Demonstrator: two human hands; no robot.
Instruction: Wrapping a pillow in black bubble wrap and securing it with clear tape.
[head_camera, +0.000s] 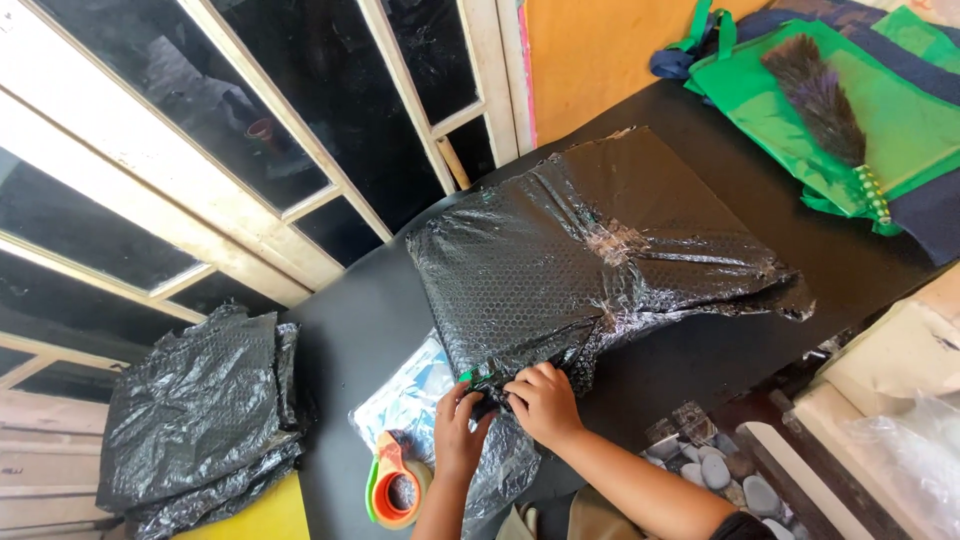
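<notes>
A large flat parcel wrapped in black bubble wrap (590, 250) lies on a black table (370, 320), with clear tape across its top. My left hand (458, 430) and my right hand (543, 400) meet at the parcel's near edge. Both pinch the wrap there, around a small green and black item (478, 380) that I cannot identify. Below my left hand lies an orange and green tape dispenser (395, 482) on a clear plastic sheet (415, 395).
A pile of black bubble wrap (195, 415) sits at the left by a yellow surface (250, 515). Green cloth bags (850, 110) with a feather duster (820, 95) lie at the back right. White-framed glass doors (200, 150) stand behind the table. Pebbles (715, 465) cover the floor at the right.
</notes>
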